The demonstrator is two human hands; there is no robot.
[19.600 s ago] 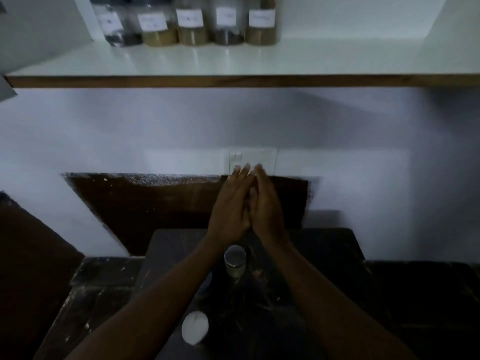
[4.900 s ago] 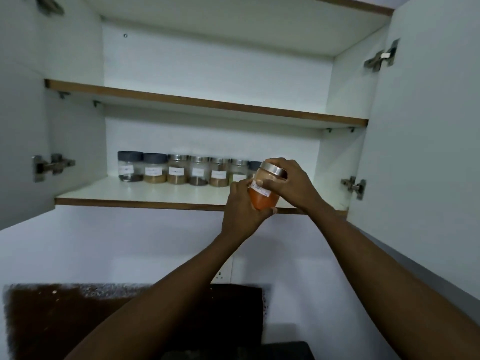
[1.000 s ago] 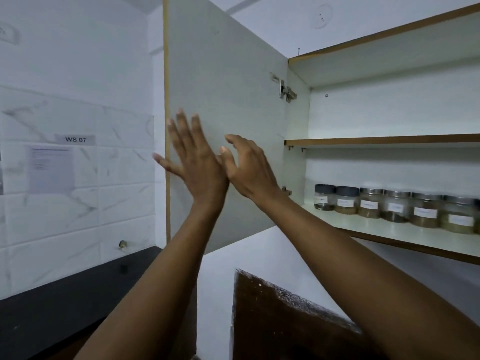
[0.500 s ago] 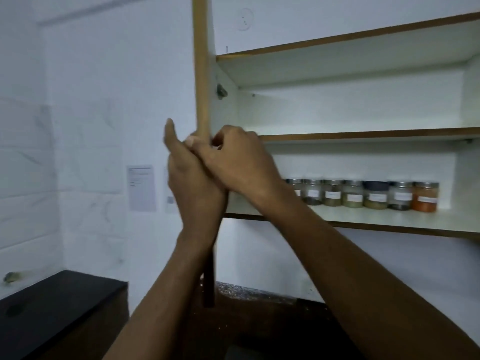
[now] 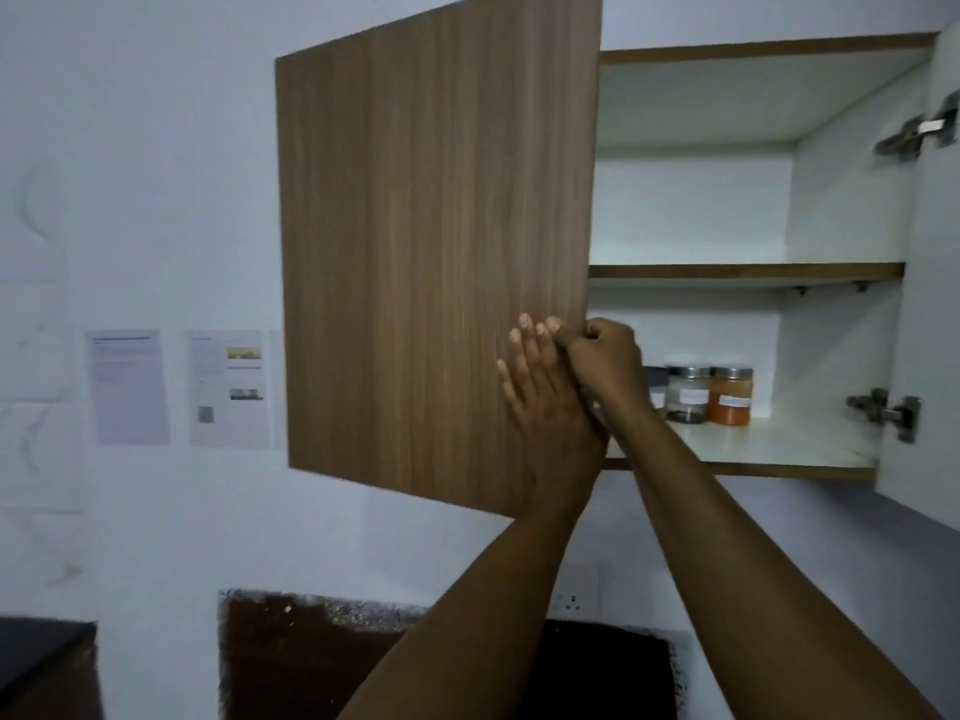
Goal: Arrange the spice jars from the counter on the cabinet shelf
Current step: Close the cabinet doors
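Note:
The wood-grain left cabinet door (image 5: 436, 241) stands half swung across the cabinet and hides most of the jar row. My left hand (image 5: 545, 402) lies flat on its outer face, fingers spread. My right hand (image 5: 605, 358) curls around the door's free edge. On the lower shelf (image 5: 769, 444) three jars show past my right wrist: an orange spice jar (image 5: 731, 396) at the right end, a clear jar with dark contents (image 5: 688, 394) beside it, and a sliver of a dark-lidded jar (image 5: 655, 387).
The right cabinet door (image 5: 930, 314) hangs open with its white inside and hinges showing. An upper shelf (image 5: 748, 271) is bare. Paper sheets (image 5: 130, 387) are stuck on the white wall. A wall socket (image 5: 571, 600) and dark counter (image 5: 41, 662) lie below.
The left door has swung from edge-on to half across the opening, covering most jars. My left hand now rests flat on its wood face; my right hand still holds the edge.

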